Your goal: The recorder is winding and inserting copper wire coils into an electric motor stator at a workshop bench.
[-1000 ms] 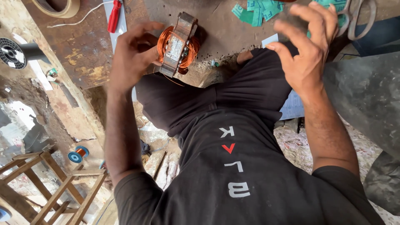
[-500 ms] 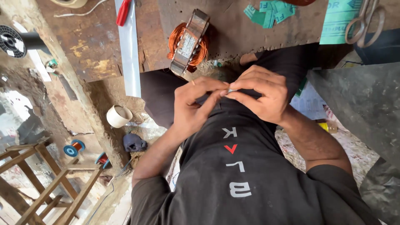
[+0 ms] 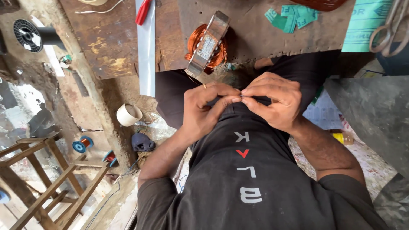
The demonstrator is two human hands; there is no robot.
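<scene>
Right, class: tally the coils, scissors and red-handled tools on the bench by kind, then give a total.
Coil: 1
Scissors: 1
Red-handled tool: 1
Total: 3

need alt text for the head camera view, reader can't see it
Seen from above, a person's left hand and right hand meet fingertip to fingertip in front of their chest, pinching something too small to make out. Just beyond, a copper-wound coil sits at the edge of a worn wooden bench.
</scene>
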